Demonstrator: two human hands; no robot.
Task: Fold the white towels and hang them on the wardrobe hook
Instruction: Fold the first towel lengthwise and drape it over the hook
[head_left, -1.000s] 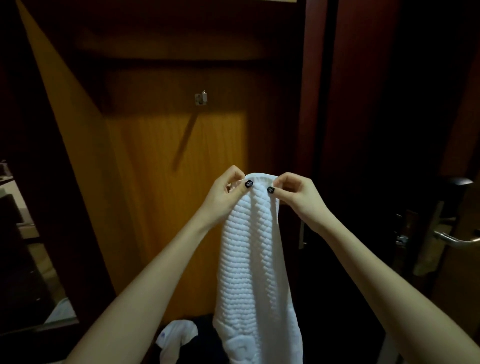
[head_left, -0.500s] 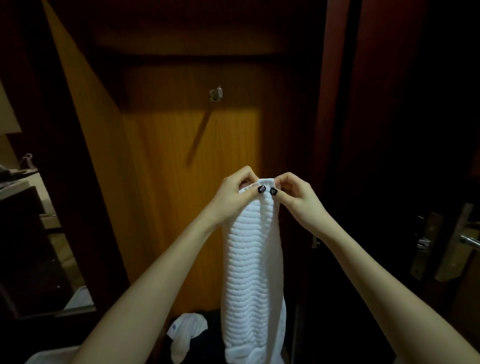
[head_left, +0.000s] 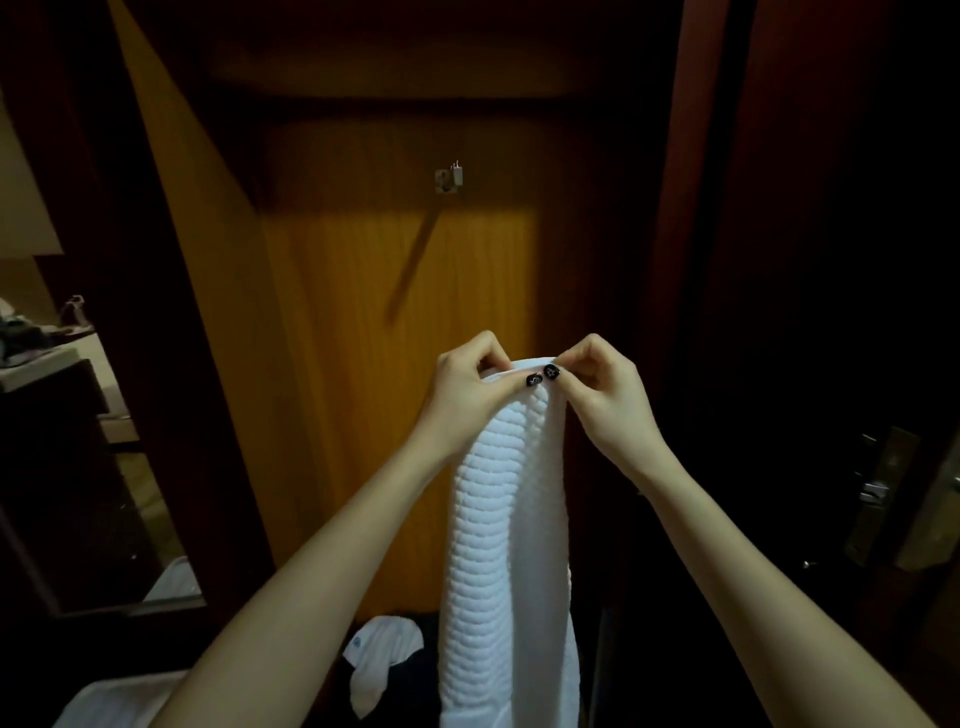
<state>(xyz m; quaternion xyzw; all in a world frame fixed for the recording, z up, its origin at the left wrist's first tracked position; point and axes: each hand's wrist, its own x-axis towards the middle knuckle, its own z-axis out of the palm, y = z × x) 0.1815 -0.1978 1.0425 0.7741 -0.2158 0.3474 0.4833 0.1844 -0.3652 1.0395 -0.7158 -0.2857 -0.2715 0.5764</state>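
A white towel (head_left: 509, 519) with a ribbed, woven texture hangs in a long narrow strip in front of an open wardrobe, held up by its top edge at about the middle of the view. The left hand (head_left: 462, 389) pinches that top edge from the left side, fingers curled over the far side of the cloth and the thumb, with a dark painted nail, pressed on the near side. The right hand (head_left: 602, 395) pinches the same edge from the right in the same way, its dark thumbnail just beside the left one, so that the two thumbs nearly touch. The towel falls straight down between the two forearms and runs out of the bottom of the frame. Above the hands, well apart from the towel, a small metal hook (head_left: 449, 179) is fixed to the wooden back panel (head_left: 363, 312) of the wardrobe and casts a slanted shadow down to the left. Low in the wardrobe, just left of the hanging towel, lies a crumpled white cloth (head_left: 379, 654) with a small blue mark on it. At the far right a metal door lock plate (head_left: 878, 493) shows in the dark, and at the far left a surface (head_left: 36, 364) carries some small items too dim to make out.
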